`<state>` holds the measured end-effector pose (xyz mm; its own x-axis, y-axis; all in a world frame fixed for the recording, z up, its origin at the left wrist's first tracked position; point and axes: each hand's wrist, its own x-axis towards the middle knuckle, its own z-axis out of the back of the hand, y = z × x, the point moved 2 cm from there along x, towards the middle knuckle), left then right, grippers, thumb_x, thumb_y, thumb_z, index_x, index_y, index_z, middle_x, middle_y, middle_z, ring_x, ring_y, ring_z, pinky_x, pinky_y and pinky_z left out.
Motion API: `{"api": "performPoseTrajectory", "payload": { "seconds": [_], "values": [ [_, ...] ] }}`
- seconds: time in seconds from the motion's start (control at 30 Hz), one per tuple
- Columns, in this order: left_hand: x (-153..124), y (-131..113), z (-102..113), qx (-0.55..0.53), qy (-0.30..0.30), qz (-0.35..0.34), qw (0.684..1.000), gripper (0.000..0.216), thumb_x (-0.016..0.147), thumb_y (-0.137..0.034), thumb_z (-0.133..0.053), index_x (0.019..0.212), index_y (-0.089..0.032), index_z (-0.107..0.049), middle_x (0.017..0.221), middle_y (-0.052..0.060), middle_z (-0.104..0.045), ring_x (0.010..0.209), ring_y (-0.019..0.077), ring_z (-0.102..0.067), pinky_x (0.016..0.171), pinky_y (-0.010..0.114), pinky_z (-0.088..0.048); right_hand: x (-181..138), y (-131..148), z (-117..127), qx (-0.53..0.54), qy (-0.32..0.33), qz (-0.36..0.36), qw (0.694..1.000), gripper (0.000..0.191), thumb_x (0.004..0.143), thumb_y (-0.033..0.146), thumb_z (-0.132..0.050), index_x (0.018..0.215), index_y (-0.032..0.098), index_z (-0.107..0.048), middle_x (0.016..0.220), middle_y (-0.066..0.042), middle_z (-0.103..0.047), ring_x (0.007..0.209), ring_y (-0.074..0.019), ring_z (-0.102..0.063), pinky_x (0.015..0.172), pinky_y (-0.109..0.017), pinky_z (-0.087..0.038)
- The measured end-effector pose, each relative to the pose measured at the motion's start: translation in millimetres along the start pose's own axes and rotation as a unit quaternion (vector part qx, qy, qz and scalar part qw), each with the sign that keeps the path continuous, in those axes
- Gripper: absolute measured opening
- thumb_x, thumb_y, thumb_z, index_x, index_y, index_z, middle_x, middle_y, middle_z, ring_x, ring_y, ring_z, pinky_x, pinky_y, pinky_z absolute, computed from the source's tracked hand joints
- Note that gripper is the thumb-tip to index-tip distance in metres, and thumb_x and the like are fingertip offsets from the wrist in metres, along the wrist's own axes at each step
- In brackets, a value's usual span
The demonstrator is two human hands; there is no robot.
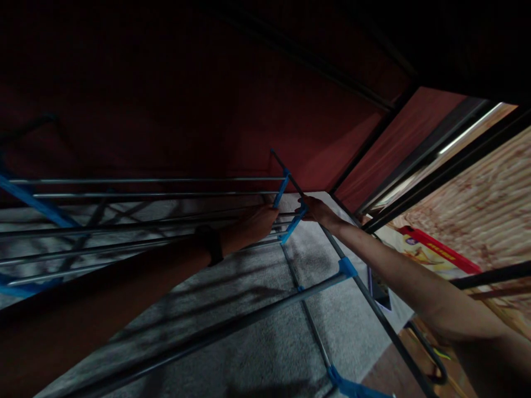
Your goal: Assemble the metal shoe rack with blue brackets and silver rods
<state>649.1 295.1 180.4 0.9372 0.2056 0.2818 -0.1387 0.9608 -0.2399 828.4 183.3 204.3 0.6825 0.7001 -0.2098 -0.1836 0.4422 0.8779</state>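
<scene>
A rack of metal rods with blue plastic joints, like a clothes drying rack [232, 318], spreads across the view. My left hand [262, 220], with a dark band on its wrist, reaches in among the thin rods. Its fingers are closed at the lower end of a blue bracket [281, 191]. To its right, my right hand [316, 209] is closed around the dark side pole where a second blue bracket [293, 225] meets it. Part of the fingers on both hands is hidden. Nearer to me, a blue joint [347, 267] links a thick crossbar to the side pole.
The rack stands on a grey-white cloth-like surface [265, 298] against a dark red wall [174, 110]. At right are a red and yellow box [440, 249], a dark flat object [379, 290] and a black bar frame [431, 177]. More blue joints [37, 202] lie at left.
</scene>
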Motion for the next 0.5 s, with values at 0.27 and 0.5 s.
{"api": "performPoseTrajectory", "payload": {
  "seconds": [0.27, 0.5],
  "values": [
    [3, -9, 13, 0.042, 0.009, 0.000, 0.999, 0.032, 0.089, 0.000, -0.041, 0.105, -0.016, -0.064, 0.106, 0.011, -0.070, 0.102, 0.0241, -0.067, 0.093, 0.036, -0.051, 4, -3, 1, -0.006, -0.011, 0.019, 1.000, 0.027, 0.103, 0.032, -0.047, 0.111, 0.016, -0.067, 0.106, -0.009, -0.071, 0.073, -0.0134, -0.068, 0.074, -0.028, -0.061],
    [9, -5, 16, 0.053, 0.011, -0.009, 0.999, 0.033, 0.090, -0.003, -0.043, 0.111, -0.017, -0.064, 0.112, 0.011, -0.071, 0.105, 0.0238, -0.068, 0.093, 0.035, -0.051, 0, 1, -1, -0.002, -0.004, 0.022, 1.000, 0.027, 0.102, 0.028, -0.044, 0.113, 0.016, -0.065, 0.112, -0.011, -0.071, 0.085, -0.0163, -0.073, 0.077, -0.029, -0.061]
  ]
}}
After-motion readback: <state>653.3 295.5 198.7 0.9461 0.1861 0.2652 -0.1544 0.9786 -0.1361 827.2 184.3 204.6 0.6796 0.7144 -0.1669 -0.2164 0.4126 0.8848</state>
